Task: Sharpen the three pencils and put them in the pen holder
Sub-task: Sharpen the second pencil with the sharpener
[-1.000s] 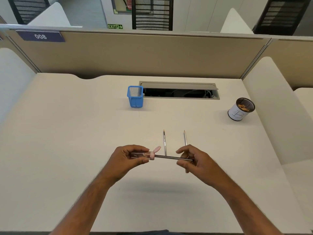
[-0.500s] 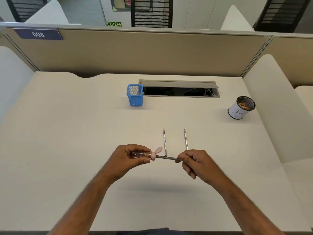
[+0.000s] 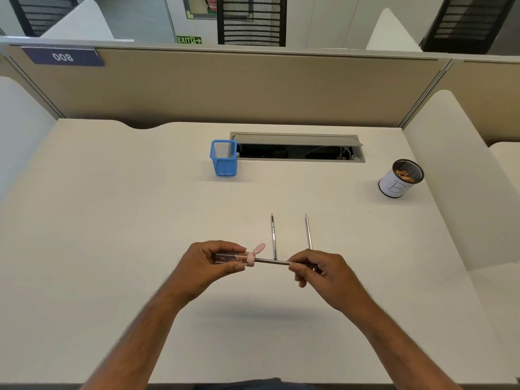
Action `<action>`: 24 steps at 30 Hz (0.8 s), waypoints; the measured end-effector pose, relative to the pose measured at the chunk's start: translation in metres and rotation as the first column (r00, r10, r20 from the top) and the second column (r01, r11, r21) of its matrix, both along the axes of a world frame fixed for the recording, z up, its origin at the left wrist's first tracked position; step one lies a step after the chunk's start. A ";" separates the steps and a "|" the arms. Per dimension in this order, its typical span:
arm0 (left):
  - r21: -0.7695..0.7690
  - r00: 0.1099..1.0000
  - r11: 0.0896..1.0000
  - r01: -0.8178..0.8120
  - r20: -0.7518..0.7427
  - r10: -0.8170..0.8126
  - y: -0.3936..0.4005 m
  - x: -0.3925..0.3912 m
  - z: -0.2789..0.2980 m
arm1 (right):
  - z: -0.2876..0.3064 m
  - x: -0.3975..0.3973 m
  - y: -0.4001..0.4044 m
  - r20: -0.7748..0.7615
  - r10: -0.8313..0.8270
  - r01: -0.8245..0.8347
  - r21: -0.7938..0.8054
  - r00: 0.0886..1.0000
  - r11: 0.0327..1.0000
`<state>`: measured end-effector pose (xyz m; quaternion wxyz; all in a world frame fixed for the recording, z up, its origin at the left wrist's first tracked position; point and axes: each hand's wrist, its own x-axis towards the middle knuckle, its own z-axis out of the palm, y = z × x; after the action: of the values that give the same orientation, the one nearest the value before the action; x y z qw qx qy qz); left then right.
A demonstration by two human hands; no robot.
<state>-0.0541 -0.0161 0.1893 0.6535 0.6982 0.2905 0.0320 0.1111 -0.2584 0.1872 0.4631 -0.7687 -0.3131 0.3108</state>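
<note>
At lower centre, the left hand (image 3: 209, 263) holds a clear sharpener (image 3: 235, 257) (pink cap flipped open); the right hand (image 3: 323, 270) pinches a pencil (image 3: 271, 261) pushed into it. Two pencils (image 3: 273, 237) lie on the surface (image 3: 112, 220) just above. The blue mesh pen holder (image 3: 223, 158) stands upper centre.

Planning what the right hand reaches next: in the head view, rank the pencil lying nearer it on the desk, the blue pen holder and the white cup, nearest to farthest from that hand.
1. Pencil on the desk, just beyond the right hand.
2. White cup, far right.
3. Blue pen holder, far, towards the left.
</note>
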 end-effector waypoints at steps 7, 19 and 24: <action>0.027 1.000 0.999 0.025 -0.018 -0.025 0.003 0.003 0.001 | 0.001 0.006 0.006 -0.103 0.059 -0.067 -0.082 0.993 0.994; 0.023 1.000 1.000 -0.001 0.008 0.001 0.003 0.006 0.000 | 0.002 0.001 0.005 0.010 -0.075 0.075 0.020 0.997 0.997; 0.015 1.000 1.000 0.021 -0.008 -0.021 0.001 0.004 -0.002 | 0.001 0.007 0.005 -0.064 0.004 -0.006 -0.030 0.998 1.000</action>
<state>-0.0498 -0.0152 0.1870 0.6474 0.7063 0.2854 0.0246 0.1181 -0.2538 0.1886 0.4606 -0.7643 -0.2955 0.3412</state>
